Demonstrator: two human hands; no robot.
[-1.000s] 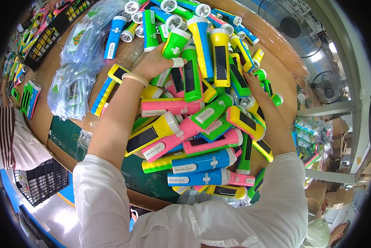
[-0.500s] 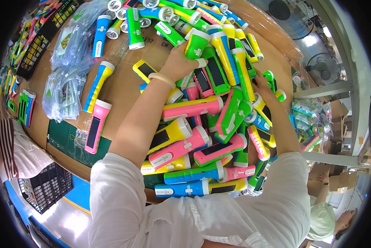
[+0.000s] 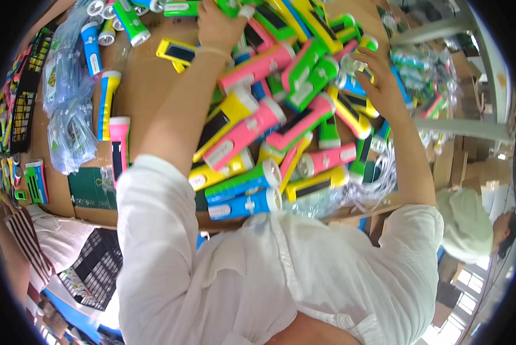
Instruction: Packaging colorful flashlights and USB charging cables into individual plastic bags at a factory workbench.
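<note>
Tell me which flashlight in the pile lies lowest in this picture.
The blue flashlight, directly below the green-and-blue one; every other lies higher.

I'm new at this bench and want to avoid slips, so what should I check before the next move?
1. Both hands in view: ok; left hand at the top edge, right hand at the pile's right.
2. Left hand's grip on the green flashlight: cannot tell; the picture cuts it off.
3. Right hand clear of the clear lens: cannot tell; its spread fingers are beside it.
4. Plastic bags apart from the pile: ok.
5. Front blue flashlight well back from the table's near edge: not ok; it lies close.
</note>
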